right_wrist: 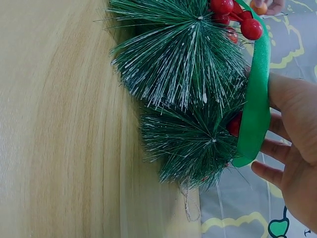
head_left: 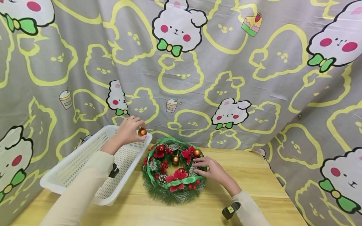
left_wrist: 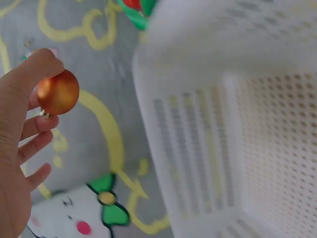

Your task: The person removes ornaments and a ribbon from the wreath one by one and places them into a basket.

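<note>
My left hand [head_left: 129, 129] pinches a shiny copper-orange Christmas ball [left_wrist: 58, 92] by thumb and fingertips, above the basket's far right corner. Its small metal cap shows in the left wrist view, and the other fingers are spread apart. On the table lies a green Christmas wreath [head_left: 179, 196] with red flowers, red berries, a pinecone, copper balls and a green ribbon [right_wrist: 255, 99]. The right hand [head_left: 209, 168] is at the wreath's right side, its fairly straight fingers touching the rim beside the ribbon. Some of its fingertips are hidden behind the ribbon in the right wrist view.
A white perforated plastic basket [head_left: 113, 196] stands left of the wreath, under my left forearm. The wooden table [head_left: 243, 175] reaches back to a grey curtain [head_left: 135, 75] printed with cartoon rabbits, which also hangs along both sides.
</note>
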Action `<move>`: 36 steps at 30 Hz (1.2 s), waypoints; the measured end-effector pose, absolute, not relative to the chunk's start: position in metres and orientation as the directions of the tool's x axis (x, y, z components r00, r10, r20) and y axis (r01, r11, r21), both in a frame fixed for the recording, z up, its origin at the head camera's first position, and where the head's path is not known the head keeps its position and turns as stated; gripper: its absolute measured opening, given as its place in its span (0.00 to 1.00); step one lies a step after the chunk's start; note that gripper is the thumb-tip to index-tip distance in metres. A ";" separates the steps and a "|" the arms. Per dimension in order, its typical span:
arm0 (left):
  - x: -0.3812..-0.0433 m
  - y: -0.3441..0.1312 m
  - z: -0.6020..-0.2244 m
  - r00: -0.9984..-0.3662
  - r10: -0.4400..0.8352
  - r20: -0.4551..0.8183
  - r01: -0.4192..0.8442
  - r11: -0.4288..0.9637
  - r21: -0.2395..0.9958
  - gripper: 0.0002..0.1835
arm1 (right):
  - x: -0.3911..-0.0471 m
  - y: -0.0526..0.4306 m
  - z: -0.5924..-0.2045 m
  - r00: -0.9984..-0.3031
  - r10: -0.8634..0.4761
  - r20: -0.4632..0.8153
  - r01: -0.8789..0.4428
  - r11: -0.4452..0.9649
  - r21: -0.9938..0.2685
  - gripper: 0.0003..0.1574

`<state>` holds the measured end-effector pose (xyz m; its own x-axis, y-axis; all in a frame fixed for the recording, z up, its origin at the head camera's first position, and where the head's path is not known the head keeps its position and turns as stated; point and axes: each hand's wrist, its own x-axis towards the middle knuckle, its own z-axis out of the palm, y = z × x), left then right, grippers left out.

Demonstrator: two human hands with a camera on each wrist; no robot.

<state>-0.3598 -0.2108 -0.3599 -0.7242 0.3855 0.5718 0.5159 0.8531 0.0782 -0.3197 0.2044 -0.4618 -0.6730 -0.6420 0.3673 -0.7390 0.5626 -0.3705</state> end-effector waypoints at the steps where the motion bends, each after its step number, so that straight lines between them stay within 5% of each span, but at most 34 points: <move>1: -0.361 -0.216 -0.362 -0.726 0.376 0.576 0.508 0.858 0.079 0.14 | -0.320 0.204 -0.462 -0.672 -0.642 0.369 -0.740 0.563 -0.369 0.17; 15: -0.370 -0.262 -0.401 -0.683 0.263 0.682 0.410 0.910 0.060 0.13 | -0.320 0.204 -0.463 -0.675 -0.636 0.375 -0.738 0.567 -0.366 0.17; 36: -0.369 -0.298 -0.463 -0.763 0.083 0.641 0.209 0.970 0.124 0.15 | -0.317 0.203 -0.466 -0.660 -0.628 0.413 -0.752 0.561 -0.346 0.16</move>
